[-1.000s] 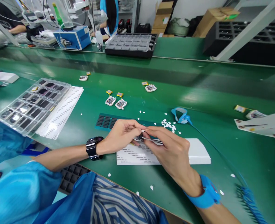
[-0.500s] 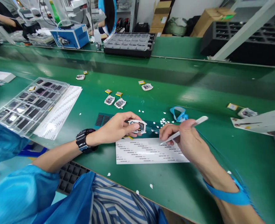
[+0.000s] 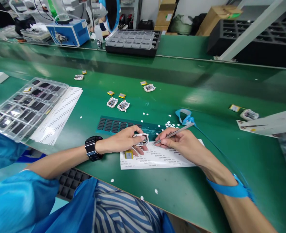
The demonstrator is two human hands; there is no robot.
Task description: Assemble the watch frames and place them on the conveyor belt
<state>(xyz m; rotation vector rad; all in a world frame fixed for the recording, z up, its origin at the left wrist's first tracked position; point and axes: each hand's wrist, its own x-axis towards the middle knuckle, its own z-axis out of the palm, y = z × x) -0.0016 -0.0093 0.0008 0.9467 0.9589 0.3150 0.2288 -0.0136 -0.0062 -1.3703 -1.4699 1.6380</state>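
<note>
My left hand (image 3: 127, 139) is closed around a small white watch case (image 3: 144, 139) with an exposed circuit board. A yellow-edged battery (image 3: 128, 154) hangs below that hand, over the white printed sheet (image 3: 157, 160). In my right hand (image 3: 179, 140) are metal tweezers (image 3: 177, 132), held like a pen, their tip just right of the case; whether it touches cannot be made out. Behind my left hand lies a teal strip with rows of black stickers (image 3: 114, 125). Small white tabs (image 3: 169, 124) are scattered beyond my right hand.
Several more watch cases with batteries, one here (image 3: 123, 105), lie across the green bench (image 3: 181, 191). A clear compartment tray (image 3: 24, 108) of dark screens is at left. A blue wrist-strap cord (image 3: 213, 142) runs to my right wrist. Trays and a blue machine (image 3: 71, 32) stand behind.
My right hand has moved left and turned the tweezers, bringing their tip near the watch case. My left hand has lowered slightly, and the battery now shows beneath it.
</note>
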